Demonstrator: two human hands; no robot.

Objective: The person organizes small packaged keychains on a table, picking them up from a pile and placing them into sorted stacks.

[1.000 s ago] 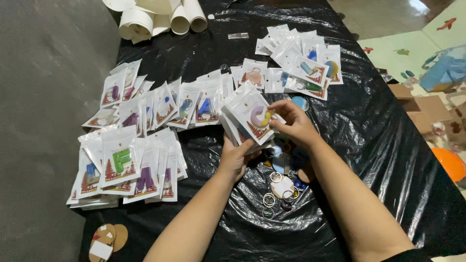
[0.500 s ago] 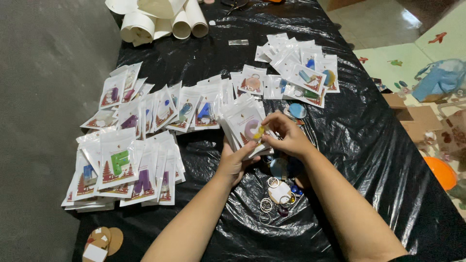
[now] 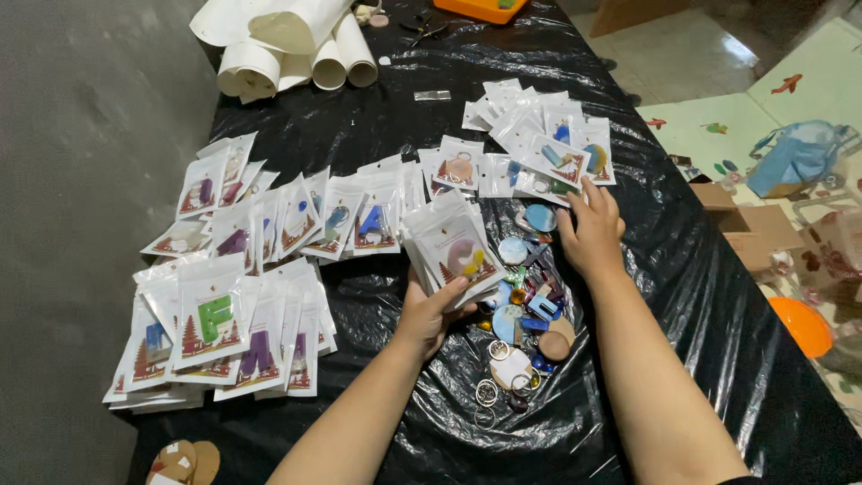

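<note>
On our table (image 3: 682, 296), packets (image 3: 224, 323) spread at nine o'clock, loose keychains (image 3: 525, 314) lie centre, rolls (image 3: 287, 45) at eleven, more packets (image 3: 548, 144) at one.

White clear-fronted pouches (image 3: 269, 296) across black sheet (image 3: 682, 296), left hand's stack (image 3: 449, 247).

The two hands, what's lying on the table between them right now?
In the head view, a loose pile of small keychain charms lies on the black plastic sheet between the left hand, holding a stack of pouches, and the right hand.

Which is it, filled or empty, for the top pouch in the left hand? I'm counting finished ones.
Filled: through the clear front of the top pouch a pastel letter-shaped piece shows, gripped by the left hand.
</note>
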